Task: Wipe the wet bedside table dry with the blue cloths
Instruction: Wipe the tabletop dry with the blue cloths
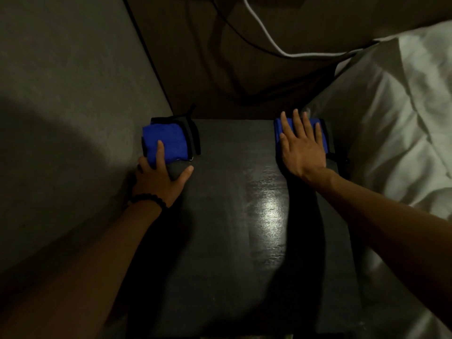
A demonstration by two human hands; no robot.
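The dark wooden bedside table [232, 241] fills the middle of the view, with a shiny patch of reflected light near its centre. A folded blue cloth with black edging [171, 140] lies at the table's far left corner. My left hand [161, 179] rests on its near edge, one finger stretched over the blue, thumb spread on the table. A second blue cloth [277, 133] lies at the far right corner. My right hand [302, 148] lies flat on it, fingers spread, hiding most of it.
A grey wall [73, 94] runs close along the table's left side. White bedding [396, 133] presses against the right side. A white cable [269, 40] and a black cable [234, 30] hang behind the table's far edge.
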